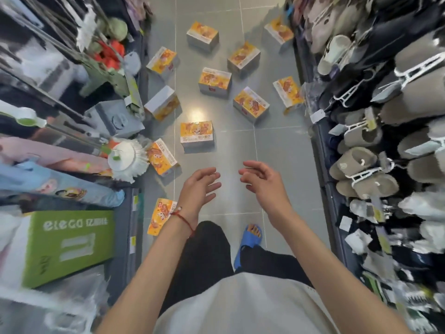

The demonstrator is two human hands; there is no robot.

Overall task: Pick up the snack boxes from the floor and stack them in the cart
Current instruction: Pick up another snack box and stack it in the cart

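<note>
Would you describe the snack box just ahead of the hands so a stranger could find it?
Follow the grey floor between the shelves. Just ahead of the left hand and right hand lies one box. It alone sits mid-aisle beside the bright glare; its neighbours hug the left shelf.

Your left hand (201, 186) out front, fingers loose and slightly spread, palm turned inward, gripping nothing. Red string bracelet (183, 219) on your left wrist. Your right hand (261, 180) level with it, fingers softly curled toward left hand, also empty. Hands near each other, not touching. Both forearms bare, reaching forward and converging. Your foot in blue slipper (249, 239) below.
</note>
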